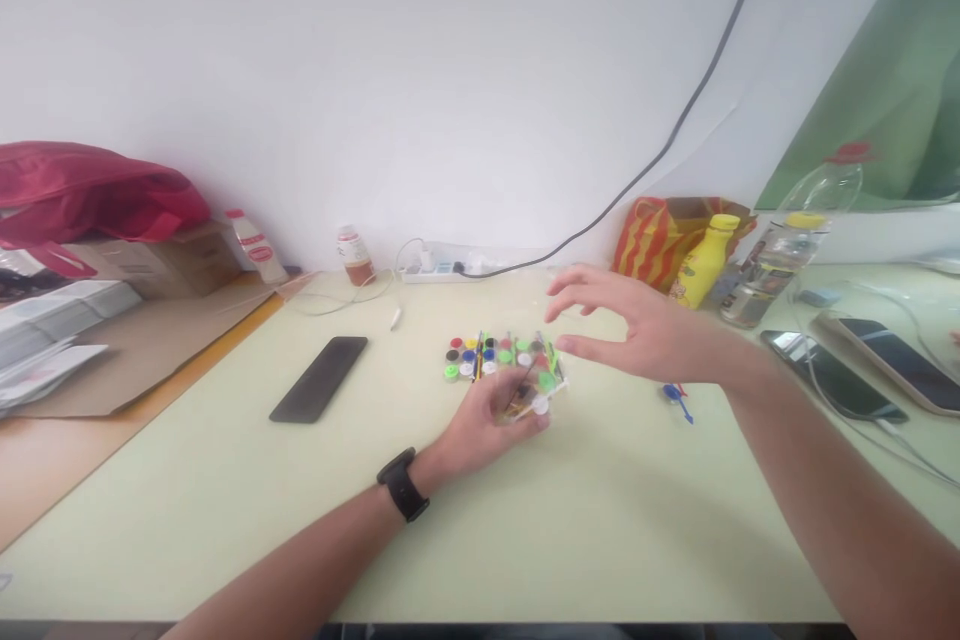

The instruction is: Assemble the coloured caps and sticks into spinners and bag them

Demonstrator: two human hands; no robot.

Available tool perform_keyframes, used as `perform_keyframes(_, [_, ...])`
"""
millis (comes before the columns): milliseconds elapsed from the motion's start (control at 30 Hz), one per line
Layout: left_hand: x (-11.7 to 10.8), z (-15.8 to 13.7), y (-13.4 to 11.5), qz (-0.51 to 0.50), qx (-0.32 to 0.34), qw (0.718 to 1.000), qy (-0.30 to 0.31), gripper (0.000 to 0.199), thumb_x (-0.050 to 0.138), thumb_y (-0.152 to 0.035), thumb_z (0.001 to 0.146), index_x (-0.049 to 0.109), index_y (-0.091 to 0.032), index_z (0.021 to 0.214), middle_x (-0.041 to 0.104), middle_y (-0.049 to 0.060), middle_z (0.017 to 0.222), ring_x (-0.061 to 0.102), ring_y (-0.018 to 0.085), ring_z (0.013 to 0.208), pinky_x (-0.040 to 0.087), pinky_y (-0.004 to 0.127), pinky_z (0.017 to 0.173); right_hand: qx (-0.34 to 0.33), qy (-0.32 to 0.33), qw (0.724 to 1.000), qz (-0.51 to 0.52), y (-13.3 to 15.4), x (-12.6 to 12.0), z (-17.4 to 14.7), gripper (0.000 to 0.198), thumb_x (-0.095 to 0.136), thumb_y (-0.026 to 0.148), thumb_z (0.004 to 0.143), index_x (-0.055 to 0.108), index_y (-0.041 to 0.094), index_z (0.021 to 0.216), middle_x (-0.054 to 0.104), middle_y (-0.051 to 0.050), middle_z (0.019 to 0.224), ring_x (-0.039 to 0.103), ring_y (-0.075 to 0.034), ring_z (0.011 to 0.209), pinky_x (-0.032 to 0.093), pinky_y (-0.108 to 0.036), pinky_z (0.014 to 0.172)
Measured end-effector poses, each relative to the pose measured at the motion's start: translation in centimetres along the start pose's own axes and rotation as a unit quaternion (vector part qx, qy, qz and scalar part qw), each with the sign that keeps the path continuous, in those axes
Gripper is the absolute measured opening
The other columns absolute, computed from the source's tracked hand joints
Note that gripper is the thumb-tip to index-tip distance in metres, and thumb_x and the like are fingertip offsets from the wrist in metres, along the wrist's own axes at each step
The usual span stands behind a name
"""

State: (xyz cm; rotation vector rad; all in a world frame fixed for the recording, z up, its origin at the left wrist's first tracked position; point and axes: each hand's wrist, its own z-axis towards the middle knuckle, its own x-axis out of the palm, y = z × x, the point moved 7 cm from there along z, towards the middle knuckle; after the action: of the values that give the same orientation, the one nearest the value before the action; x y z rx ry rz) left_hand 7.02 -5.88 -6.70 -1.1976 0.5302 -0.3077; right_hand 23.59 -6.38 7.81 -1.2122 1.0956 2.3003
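Observation:
My left hand (495, 425), with a black watch on its wrist, is closed around a small clear plastic object (541, 404) with white and green parts. The fingers hide much of it, and its kind cannot be made out. Above and to the right, my right hand (607, 325) is open, fingers apart, holding nothing. Just behind my left hand sit several small paint pots (456, 357) with coloured lids, in rows on the table. Thin paintbrushes (478, 357) lie across them. A small blue and red plastic piece (679, 402) lies to the right, below my right forearm.
A black phone (319, 380) lies at the left, two more phones (832, 375) with cables at the right. Along the wall stand a drink bottle (355, 258), a power strip (435, 265), a striped bag (645, 245), a yellow bottle (703, 262) and clear bottles (776, 260). Cardboard (150, 350) covers the far left.

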Motion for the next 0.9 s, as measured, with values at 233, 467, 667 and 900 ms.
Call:
perform_keyframes(233, [0.6,0.0,-0.3,-0.025,-0.013,0.998,0.051,0.046,0.085,-0.035,0.083,0.067,-0.017,0.121,0.068,0.009,0.105,0.064,0.023,0.097,0.052,0.035,0.088,0.050,0.014,0.998,0.045,-3.0,1.8,-2.1,0.031,0.067,0.055,0.094,0.071,0.032,0.115,0.067,-0.005,0.132,0.066,-0.027,0.115,0.056,-0.041,0.095])
perform_keyframes(467, [0.1,-0.1,-0.4,-0.007,-0.041,0.998,0.055,0.046,0.087,-0.033,0.081,0.069,-0.018,0.120,0.068,0.004,0.093,0.066,0.021,0.089,0.057,0.037,0.087,0.065,0.051,0.981,0.177,-4.9,4.7,-2.9,0.025,0.069,0.049,0.095,0.073,0.023,0.095,0.073,-0.005,0.105,0.066,-0.020,0.089,0.055,-0.036,0.082])
perform_keyframes(667, [-0.4,0.1,1.0,-0.114,-0.078,0.990,0.016,0.061,0.091,-0.030,0.077,0.067,-0.021,0.132,0.066,0.013,0.137,0.066,0.030,0.121,0.056,0.041,0.100,0.021,-0.106,0.972,0.209,-4.4,3.2,-2.9,0.018,0.072,0.036,0.095,0.074,0.023,0.084,0.070,-0.005,0.090,0.063,-0.019,0.080,0.052,-0.037,0.078])
perform_keyframes(900, [0.7,0.1,1.9,-0.154,-0.115,0.979,0.066,0.039,0.092,-0.035,0.076,0.078,-0.014,0.106,0.079,0.013,0.105,0.075,0.026,0.100,0.058,0.038,0.094,-0.046,-0.267,0.941,0.202,-2.7,1.8,-3.1,0.009,0.073,0.025,0.094,0.074,0.026,0.085,0.070,-0.005,0.091,0.066,-0.023,0.088,0.053,-0.038,0.079])
